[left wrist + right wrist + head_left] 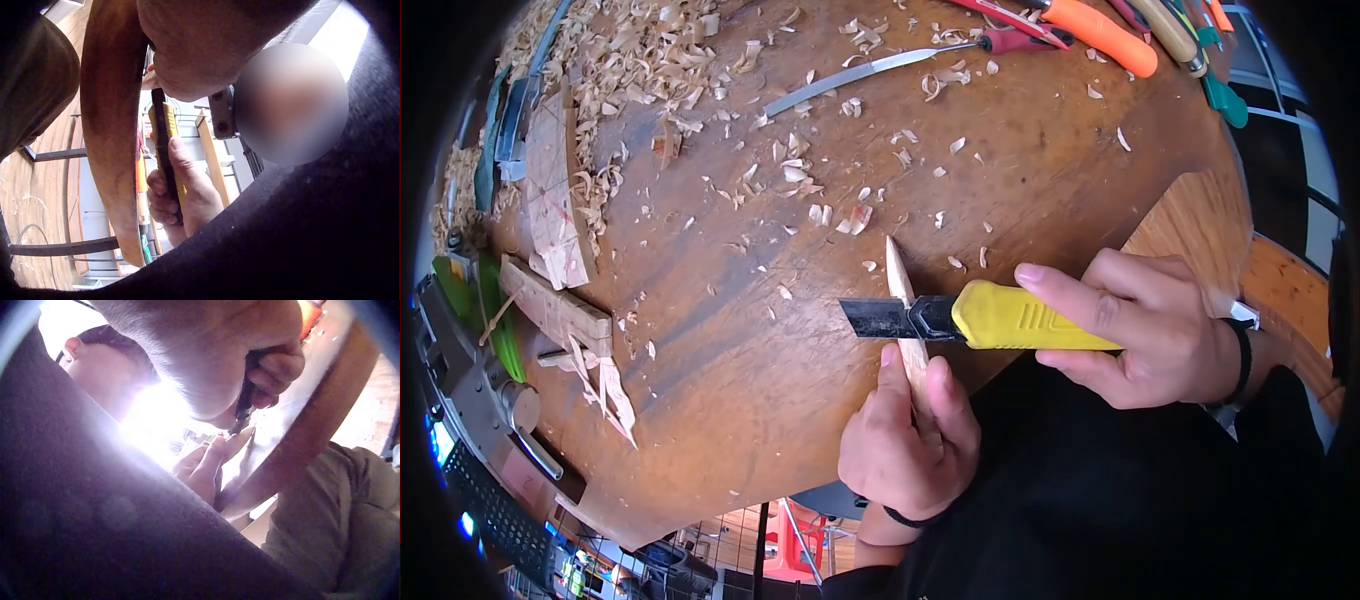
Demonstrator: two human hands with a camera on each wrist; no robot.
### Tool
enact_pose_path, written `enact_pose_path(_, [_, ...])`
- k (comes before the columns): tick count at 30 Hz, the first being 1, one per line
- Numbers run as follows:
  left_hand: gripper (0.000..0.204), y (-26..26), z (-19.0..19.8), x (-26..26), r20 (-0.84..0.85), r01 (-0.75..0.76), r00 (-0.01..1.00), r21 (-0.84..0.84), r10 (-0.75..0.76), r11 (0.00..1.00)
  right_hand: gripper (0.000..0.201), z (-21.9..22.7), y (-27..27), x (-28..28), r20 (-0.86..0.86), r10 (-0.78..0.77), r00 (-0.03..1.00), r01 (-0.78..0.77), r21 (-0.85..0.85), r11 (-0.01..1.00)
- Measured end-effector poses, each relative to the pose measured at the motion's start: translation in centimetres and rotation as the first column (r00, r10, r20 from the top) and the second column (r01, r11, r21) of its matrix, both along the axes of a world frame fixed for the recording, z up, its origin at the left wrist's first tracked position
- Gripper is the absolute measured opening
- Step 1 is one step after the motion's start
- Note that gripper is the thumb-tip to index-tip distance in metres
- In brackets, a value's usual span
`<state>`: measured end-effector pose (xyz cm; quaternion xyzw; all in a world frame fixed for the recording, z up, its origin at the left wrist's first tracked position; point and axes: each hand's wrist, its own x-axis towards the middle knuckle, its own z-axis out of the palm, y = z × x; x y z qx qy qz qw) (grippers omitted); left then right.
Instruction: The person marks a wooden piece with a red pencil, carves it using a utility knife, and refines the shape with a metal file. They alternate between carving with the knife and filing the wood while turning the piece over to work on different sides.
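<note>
A slim wooden stick (pixel 897 268) with a whittled point sticks up from my left hand (pixel 910 440), which grips its lower part between thumb and curled fingers. My right hand (pixel 1145 325) holds a yellow utility knife (pixel 1030 318) by its handle, thumb laid along the top. The knife's wide black blade (pixel 880 318) lies across the stick just above the left fingertips, pointing left. In the left wrist view the yellow and black knife handle (pixel 164 134) shows in the right fist. The right wrist view catches the stick's pale tip (pixel 244 439) beside the blade.
Wood shavings (pixel 640 60) heap at the back left of the brown table (pixel 730 400), with loose chips scattered about. A file (pixel 860 75) and an orange-handled tool (pixel 1100 35) lie at the back. Split wood pieces (pixel 565 310) and a metal device (pixel 485 370) sit on the left.
</note>
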<state>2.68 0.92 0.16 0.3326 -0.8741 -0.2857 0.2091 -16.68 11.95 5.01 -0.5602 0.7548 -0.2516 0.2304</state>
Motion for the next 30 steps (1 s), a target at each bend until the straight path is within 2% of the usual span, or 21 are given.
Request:
enact_pose_path(3, [0.039,0.2,0.0,-0.1,0.033,0.001,0.999,0.048,-0.003,0.999,0.066,-0.4,0.5,0.3,-0.004,-0.019,1.0,0.019,-0.03,0.999])
enact_pose_path(5, [0.036,0.3,-0.4,-0.1,-0.016,-0.038,0.999,-0.009,0.038,0.999,0.066,-0.3,0.8,0.6,0.008,-0.023,1.0,0.023,-0.038,0.999])
enact_pose_path(14, [0.032,0.1,-0.2,-0.1,-0.003,-0.009,1.0,-0.024,0.009,1.0,0.064,-0.8,0.6,0.5,-0.056,-0.074,0.996,0.074,-0.013,0.997])
enact_pose_path(16, [0.032,0.1,0.0,0.0,-0.001,-0.012,1.0,-0.015,0.012,1.0,0.063,-1.6,0.1,0.2,-0.099,-0.109,0.989,0.103,-0.064,0.993])
enact_pose_path(21, [0.03,0.2,0.2,-0.1,0.004,-0.045,0.999,0.006,0.045,0.999,0.059,-1.5,0.9,0.2,-0.044,-0.136,0.99,0.131,-0.087,0.988])
enact_pose_path(24, [0.031,0.3,0.4,0.0,0.027,-0.066,0.998,0.04,0.065,0.997,0.059,-0.7,1.8,0.1,0.029,-0.083,0.996,0.085,-0.114,0.99])
enact_pose_path(26, [0.032,0.1,0.4,0.1,-0.01,-0.048,0.999,0.064,0.049,0.997,0.06,-0.3,2.4,0.2,0.085,-0.016,0.996,0.02,-0.052,0.998])
enact_pose_path(30, [0.033,0.0,-0.1,-0.1,-0.12,-0.06,0.991,0.04,0.064,0.997,0.059,0.0,2.8,0.5,0.154,-0.049,0.987,0.055,-0.032,0.998])
